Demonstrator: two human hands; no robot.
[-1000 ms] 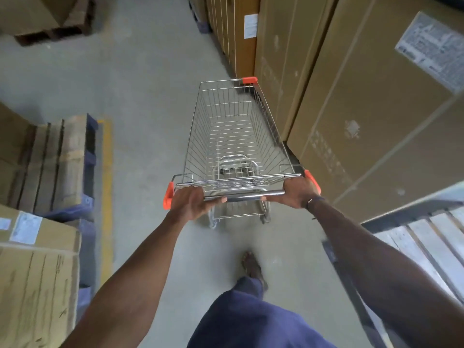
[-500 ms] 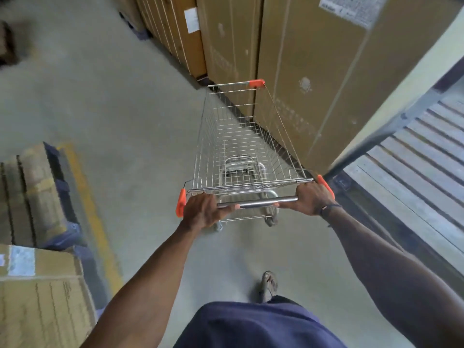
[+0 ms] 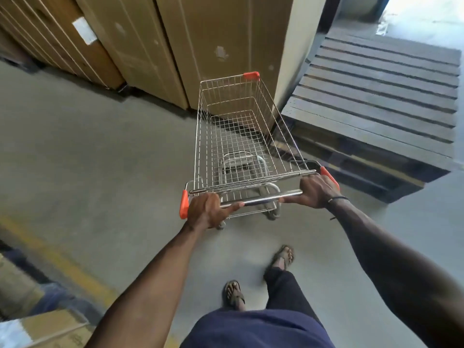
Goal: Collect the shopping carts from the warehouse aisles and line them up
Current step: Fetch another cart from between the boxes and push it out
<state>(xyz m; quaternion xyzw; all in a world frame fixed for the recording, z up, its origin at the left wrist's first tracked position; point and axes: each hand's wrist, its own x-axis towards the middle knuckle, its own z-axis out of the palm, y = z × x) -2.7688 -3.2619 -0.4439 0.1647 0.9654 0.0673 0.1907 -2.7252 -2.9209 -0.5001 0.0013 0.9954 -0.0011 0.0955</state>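
The metal handle bar point(image 3: 261, 200) of 1 empty wire shopping cart point(image 3: 241, 136) is gripped by the left hand point(image 3: 208, 210) and the right hand point(image 3: 317, 190) on the concrete floor point(image 3: 100, 159), beside tall cardboard boxes point(image 3: 200, 46) and a wooden pallet point(image 3: 376, 96).

Grey concrete floor point(image 3: 88, 159), tall cardboard cartons point(image 3: 213, 33), wooden pallet point(image 3: 376, 96), daylight top right.
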